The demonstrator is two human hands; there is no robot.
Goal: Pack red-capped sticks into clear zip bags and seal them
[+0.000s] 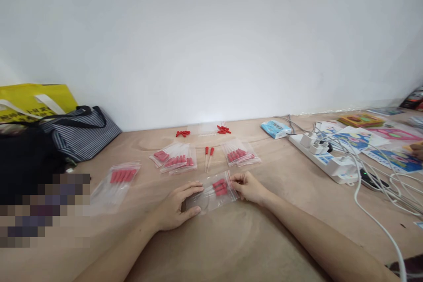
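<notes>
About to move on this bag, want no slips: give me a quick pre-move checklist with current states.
1. Left hand on bag: ok, at its left end.
2. Right hand on zip end: ok, fingers at the edge.
3. Red bulbs inside bag: ok, bunched toward the zip end.
4. Zip sealed full width: cannot tell, seam too fine to read.
5. No droppers left loose: not ok, two droppers lie outside, just beyond the bag.
6. Power strip clear of both hands: ok, off to the right.
</notes>
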